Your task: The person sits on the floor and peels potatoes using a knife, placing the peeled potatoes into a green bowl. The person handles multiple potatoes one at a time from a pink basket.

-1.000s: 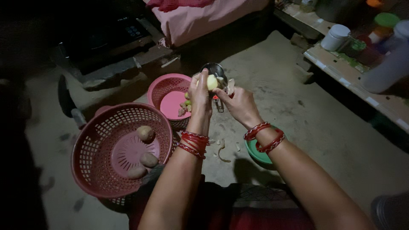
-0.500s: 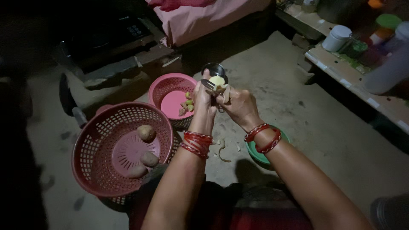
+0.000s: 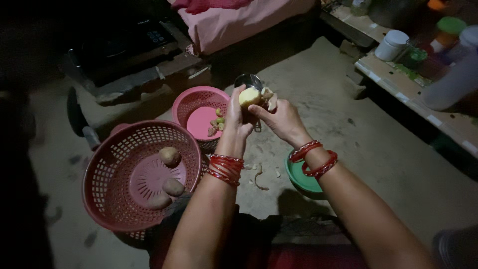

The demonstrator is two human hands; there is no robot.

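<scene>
potato (image 3: pixel 249 96), pale and partly peeled, sat just above the middle of the frame, gripped by the fingers of the left hand (image 3: pixel 237 117). the right hand (image 3: pixel 282 118) was closed beside it, its thumb touching the potato, with a strip of peel (image 3: pixel 270 101) hanging at its fingers; a peeler could not be made out clearly. both wrists wore red bangles (image 3: pixel 226 168). behind the potato stood a small steel bowl (image 3: pixel 247 80) on the floor (image 3: pixel 378 149). left of the hands was a pink basket (image 3: pixel 193 102) holding small vegetable pieces, and at lower left a larger red basket (image 3: pixel 114 159) held three unpeeled potatoes (image 3: pixel 170 156). a green bowl (image 3: pixel 301 180) sat under the right wrist, with peel scraps (image 3: pixel 259 178) on the floor beside it. at upper right a shelf (image 3: pixel 398 79) carried a white jar (image 3: pixel 392 44) and other containers.
</scene>
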